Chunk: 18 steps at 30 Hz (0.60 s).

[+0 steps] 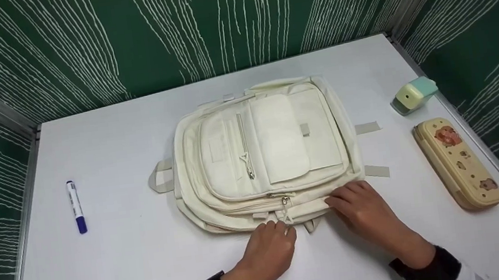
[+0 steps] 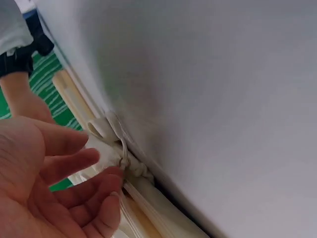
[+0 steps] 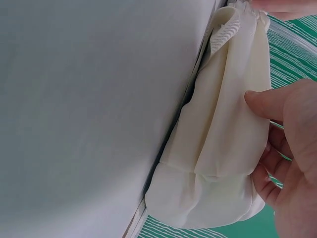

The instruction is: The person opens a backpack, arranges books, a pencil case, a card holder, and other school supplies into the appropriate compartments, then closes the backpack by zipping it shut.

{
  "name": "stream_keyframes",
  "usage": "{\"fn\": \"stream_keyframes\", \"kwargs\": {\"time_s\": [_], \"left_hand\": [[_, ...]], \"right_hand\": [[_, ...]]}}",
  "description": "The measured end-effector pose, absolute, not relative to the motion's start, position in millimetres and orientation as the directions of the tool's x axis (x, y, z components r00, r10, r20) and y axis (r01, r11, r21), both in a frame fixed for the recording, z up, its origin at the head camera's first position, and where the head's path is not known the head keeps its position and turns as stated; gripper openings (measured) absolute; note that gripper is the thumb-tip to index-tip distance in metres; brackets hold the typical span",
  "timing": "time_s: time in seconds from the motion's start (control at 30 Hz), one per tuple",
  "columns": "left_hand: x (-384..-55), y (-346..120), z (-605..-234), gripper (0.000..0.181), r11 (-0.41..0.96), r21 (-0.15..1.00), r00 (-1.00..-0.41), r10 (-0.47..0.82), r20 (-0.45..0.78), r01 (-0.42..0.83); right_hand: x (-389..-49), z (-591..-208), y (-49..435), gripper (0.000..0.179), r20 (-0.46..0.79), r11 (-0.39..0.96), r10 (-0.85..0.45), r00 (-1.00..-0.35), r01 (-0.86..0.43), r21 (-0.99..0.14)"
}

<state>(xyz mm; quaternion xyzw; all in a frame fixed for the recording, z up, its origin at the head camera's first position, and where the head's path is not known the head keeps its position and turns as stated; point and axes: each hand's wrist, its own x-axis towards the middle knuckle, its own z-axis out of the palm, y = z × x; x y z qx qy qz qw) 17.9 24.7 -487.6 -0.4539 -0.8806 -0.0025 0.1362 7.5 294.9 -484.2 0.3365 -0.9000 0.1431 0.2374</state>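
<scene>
A cream backpack (image 1: 278, 141) lies flat on the white table, front face up, its top handle (image 1: 160, 177) pointing left. At its near side, my left hand (image 1: 267, 250) has curled fingers at a zipper pull (image 1: 286, 211). In the left wrist view the fingertips meet the knotted pull cord (image 2: 124, 161), partly hiding it. My right hand (image 1: 368, 213) grips the bag's near side close to its bottom corner. The right wrist view shows that thumb (image 3: 262, 101) pressing the cream side fabric (image 3: 233, 124), with the other fingers partly behind the bag.
A capped blue-and-white marker (image 1: 76, 206) lies on the left of the table (image 1: 127, 266). At the right edge are a green-and-yellow pencil sharpener (image 1: 413, 95) and a yellow pencil case (image 1: 459, 165) with printed figures. Two straps (image 1: 376, 171) stick out from the bag's right end.
</scene>
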Motion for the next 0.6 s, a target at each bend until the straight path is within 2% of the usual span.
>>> {"fn": "stream_keyframes", "kwargs": {"time_s": [0.23,0.4,0.6], "left_hand": [[22.8,32.2,-486.8,0.011,0.655,-0.037,-0.656,0.755,-0.004,0.755],[24.6,33.0,-488.4,0.01,0.688,-0.041,-0.689,0.724,-0.021,0.724],[25.7,31.7,-486.9,0.018,0.708,-0.077,-0.712,0.7,-0.057,0.702]], "right_hand": [[7.6,-484.5,294.5,0.036,0.533,0.719,-0.543,-0.649,-0.687,-0.104],[7.1,-484.3,294.8,0.017,0.543,0.714,-0.543,-0.64,-0.692,-0.101],[6.3,-485.7,296.4,0.018,0.534,0.719,-0.544,-0.647,-0.688,-0.101]]}}
